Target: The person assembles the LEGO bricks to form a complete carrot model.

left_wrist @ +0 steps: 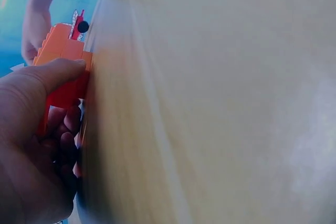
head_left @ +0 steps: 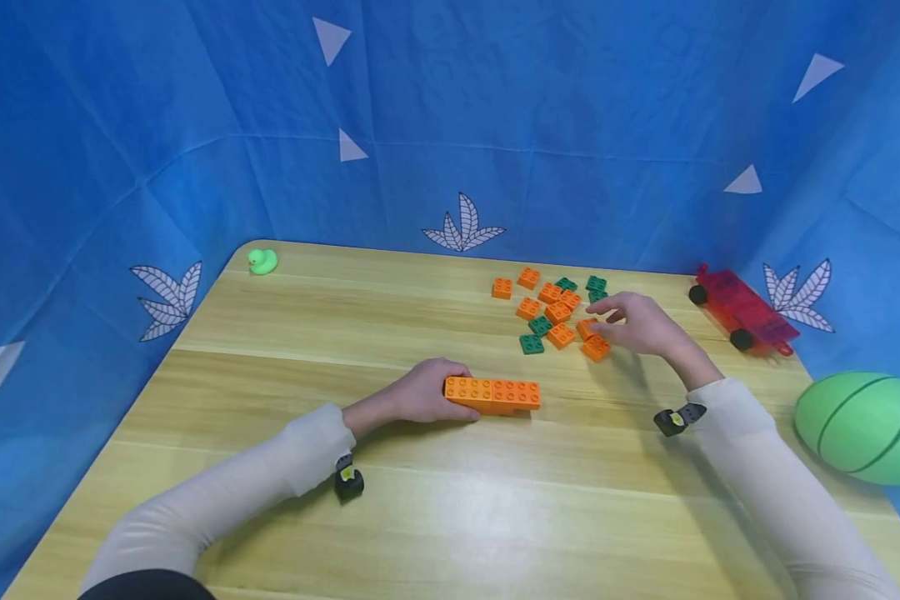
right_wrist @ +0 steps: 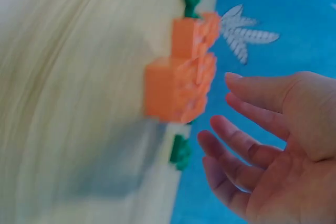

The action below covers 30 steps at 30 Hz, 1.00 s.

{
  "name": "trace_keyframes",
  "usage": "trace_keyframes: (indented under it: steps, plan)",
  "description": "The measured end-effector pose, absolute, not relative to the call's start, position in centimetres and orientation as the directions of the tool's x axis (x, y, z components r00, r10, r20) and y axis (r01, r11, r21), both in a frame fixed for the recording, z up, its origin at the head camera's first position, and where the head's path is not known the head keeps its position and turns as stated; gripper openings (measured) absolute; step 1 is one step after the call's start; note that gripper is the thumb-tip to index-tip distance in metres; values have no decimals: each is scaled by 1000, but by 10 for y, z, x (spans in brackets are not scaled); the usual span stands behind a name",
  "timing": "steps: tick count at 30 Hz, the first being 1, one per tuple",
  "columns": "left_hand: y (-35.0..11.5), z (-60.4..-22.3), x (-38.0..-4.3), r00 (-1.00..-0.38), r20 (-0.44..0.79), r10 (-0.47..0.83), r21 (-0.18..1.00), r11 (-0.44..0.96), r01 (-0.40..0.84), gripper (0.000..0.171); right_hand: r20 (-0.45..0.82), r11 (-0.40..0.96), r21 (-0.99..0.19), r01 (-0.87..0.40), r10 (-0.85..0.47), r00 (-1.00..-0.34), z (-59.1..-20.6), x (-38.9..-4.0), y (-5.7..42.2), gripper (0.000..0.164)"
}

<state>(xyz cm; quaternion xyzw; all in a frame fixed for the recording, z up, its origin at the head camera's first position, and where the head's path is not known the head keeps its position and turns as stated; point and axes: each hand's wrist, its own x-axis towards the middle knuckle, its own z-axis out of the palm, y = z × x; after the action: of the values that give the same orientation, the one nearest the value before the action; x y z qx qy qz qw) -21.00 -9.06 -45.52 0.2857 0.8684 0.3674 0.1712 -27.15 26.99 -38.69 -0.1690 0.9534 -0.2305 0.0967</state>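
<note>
My left hand [head_left: 426,393] grips one end of a row of joined orange toy bricks [head_left: 492,392] over the middle of the table. In the left wrist view its thumb [left_wrist: 65,72] lies along the side of the orange row. Beside the pile of loose bricks is my right hand [head_left: 639,323], with nothing in it. The right wrist view has its fingers [right_wrist: 236,174] spread and apart from the nearest orange brick [right_wrist: 160,90]. Around that spot lie several orange bricks [head_left: 560,336] and several green bricks [head_left: 531,344].
A green rubber duck [head_left: 263,262] stands at the table's far left corner. Along the right edge are a red toy cart [head_left: 746,308] with black wheels and a green ball [head_left: 866,427]. A blue cloth [head_left: 585,108] hangs behind the wooden table [head_left: 330,333].
</note>
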Motion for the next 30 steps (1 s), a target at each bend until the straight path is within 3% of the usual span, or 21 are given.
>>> trace_keyframes:
  steps: [5, 21, 30]
  plan:
    - [-91, -457, -210, -778, -96, 621, 742, 566, 361, 31, -180, 856, -466, -226, -341, -923, -400, -280, 277, 43]
    - [-89, -458, -210, -792, -110, 601, 764, 560, 319, 38, -210, 921, -366, -134, -222, -952, -406, -292, 267, 50]
    - [-93, -455, -212, -765, -123, 632, 803, 516, 298, 40, 9, 838, -488, -244, -274, -962, -386, -273, 238, 55]
